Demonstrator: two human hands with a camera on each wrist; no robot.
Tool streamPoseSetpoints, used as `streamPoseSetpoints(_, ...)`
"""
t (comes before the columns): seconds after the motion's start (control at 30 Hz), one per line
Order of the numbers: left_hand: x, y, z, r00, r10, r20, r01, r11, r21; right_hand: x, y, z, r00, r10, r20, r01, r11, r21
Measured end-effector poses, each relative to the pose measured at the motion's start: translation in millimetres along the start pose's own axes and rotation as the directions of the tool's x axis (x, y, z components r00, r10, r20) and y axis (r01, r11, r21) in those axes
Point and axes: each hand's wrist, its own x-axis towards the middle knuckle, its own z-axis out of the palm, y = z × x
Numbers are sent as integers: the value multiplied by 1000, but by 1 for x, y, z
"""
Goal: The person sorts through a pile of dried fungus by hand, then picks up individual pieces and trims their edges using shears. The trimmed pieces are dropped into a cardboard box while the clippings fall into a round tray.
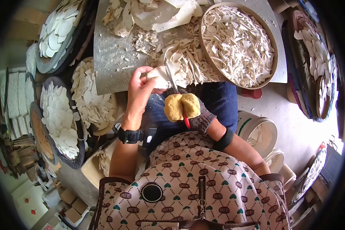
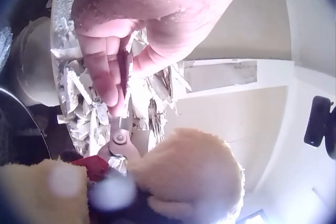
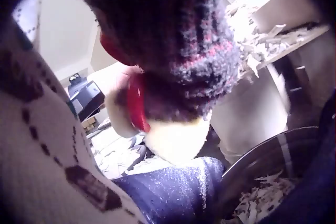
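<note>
Grey-purple knitted glove wool covers the right hand (image 1: 203,115) in the head view. It grips metal shears (image 1: 170,78) with red handles, wrapped in thick, fuzzy yellow padding (image 1: 183,107) that hides most of the fingers. The bare left hand (image 1: 139,92), left of the blades, pinches a thin, flat, off-white piece (image 1: 159,76) between thumb and fingers. The blades lie at the piece's right side; whether they bite into it cannot be told. Just beyond the grip, a loose heap of pale curled strips (image 1: 188,67) lies on a grey metal tabletop (image 1: 113,65); farther off to the right stands a round, tan-rimmed tray (image 1: 275,53) full of pale slivers.

The left wrist view shows the left thumb and fingertips bent toward each other, very near the blades and the round pivot (image 2: 121,138) of the shears. Glare hides how much of the piece sticks out. The main risk seems to be a nicked fingertip, should the blades close while the pinch sits so near them. A thin piece held by so little might also twist, giving a ragged edge.

In the right wrist view, the glove surrounds a red handle (image 3: 137,103). Bulky padding and wool could dull the feel of the handles, so the shears might slip or turn.
</note>
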Motion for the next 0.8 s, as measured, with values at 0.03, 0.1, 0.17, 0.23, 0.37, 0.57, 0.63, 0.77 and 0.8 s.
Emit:
streamPoseSetpoints(0.03,-1,2,1,1000,1,9,-1,1000,30,1,-2,5,1000,6,-16,-4,995,97)
streamPoseSetpoints(0.1,-1,7,1,1000,6,28,-9,996,90,-3,-12,18,999,-26,-22,17,930,-366)
streamPoseSetpoints(0.17,0,2,7,982,164,-95,-162,986,28,-4,-21,29,999,0,-45,-23,870,-492)
streamPoseSetpoints(0.23,1,-8,13,945,260,-198,-270,963,-24,-1,-12,11,998,50,-38,-58,968,-243)
streamPoseSetpoints(0.37,-1,-15,20,932,258,-256,-285,956,-74,-4,-5,13,1000,8,8,-8,999,-40)
streamPoseSetpoints(0.57,4,-7,5,979,180,-91,-184,982,-38,-5,-15,13,986,166,5,-166,986,-13)
streamPoseSetpoints(0.63,3,-5,6,986,159,-57,-161,987,-16,-3,-15,8,990,140,-24,-142,971,-192)
streamPoseSetpoints(0.77,7,-11,-2,995,94,-17,-95,995,-36,-10,-16,20,998,10,-58,-41,824,-565)
streamPoseSetpoints(0.8,7,-11,-3,996,86,-14,-87,996,-28,-9,-13,19,992,65,-106,-92,960,-264)
